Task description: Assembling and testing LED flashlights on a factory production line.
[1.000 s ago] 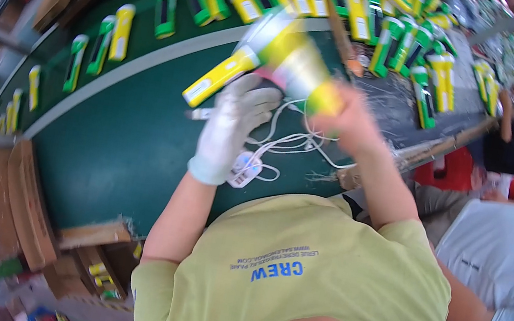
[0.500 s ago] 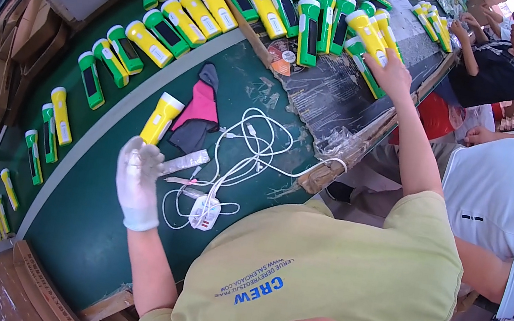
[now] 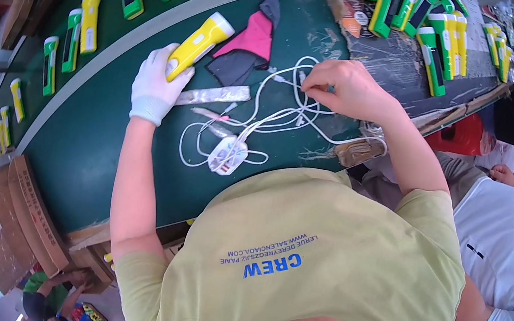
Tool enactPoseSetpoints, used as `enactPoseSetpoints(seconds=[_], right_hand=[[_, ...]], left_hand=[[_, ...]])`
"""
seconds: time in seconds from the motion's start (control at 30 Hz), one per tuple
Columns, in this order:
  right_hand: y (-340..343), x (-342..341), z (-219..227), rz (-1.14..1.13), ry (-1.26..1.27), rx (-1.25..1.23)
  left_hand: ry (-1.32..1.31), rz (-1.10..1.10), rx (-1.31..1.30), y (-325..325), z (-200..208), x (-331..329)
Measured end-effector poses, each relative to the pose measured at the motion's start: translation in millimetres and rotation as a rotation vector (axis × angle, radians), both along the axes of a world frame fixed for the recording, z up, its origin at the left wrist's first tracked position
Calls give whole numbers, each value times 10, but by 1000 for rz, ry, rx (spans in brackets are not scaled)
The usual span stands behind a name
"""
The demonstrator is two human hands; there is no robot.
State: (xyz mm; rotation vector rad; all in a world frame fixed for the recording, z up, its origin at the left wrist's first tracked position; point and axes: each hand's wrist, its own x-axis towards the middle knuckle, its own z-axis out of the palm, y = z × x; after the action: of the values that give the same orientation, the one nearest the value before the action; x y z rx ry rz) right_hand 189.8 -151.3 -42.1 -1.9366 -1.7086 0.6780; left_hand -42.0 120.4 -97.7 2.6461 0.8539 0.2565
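Observation:
My left hand (image 3: 159,84), in a white glove, grips the tail end of a yellow flashlight (image 3: 198,46), whose white head tilts up and right. My bare right hand (image 3: 350,89) hangs over tangled white cables (image 3: 279,111), thumb and fingers curled together; what they hold, if anything, is hidden. The cables run to a white power strip (image 3: 228,156) on the green table (image 3: 93,167). A pink and grey cloth (image 3: 247,46) lies beside the flashlight's head. Below the flashlight lies a shiny clear strip (image 3: 213,95).
Green and yellow flashlights line the belt (image 3: 101,53) beyond a grey curved rail (image 3: 93,65). More flashlights (image 3: 449,46) stand on a black sheet (image 3: 387,70) at the right. A person in a white shirt (image 3: 510,230) sits close on the right.
My right hand has left the flashlights at the right and come over the cables. My left hand has closed on the yellow flashlight and tilted it. The view has shifted.

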Motion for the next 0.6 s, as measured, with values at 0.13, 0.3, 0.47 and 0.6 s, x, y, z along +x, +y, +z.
enactPoseSetpoints(seconds=[0.13, 0.3, 0.47, 0.6], right_hand=[[270, -125, -59, 84, -88, -132], [762, -734, -234, 165, 64, 323], [1108, -1250, -539, 264, -352, 185], [973, -894, -70, 45, 202, -31]], left_hand=[[-117, 86, -440, 146, 18, -79], [-813, 240, -1505, 84, 153, -407], [-626, 153, -997, -225, 532, -484], [-513, 74, -310, -411, 629, -565]])
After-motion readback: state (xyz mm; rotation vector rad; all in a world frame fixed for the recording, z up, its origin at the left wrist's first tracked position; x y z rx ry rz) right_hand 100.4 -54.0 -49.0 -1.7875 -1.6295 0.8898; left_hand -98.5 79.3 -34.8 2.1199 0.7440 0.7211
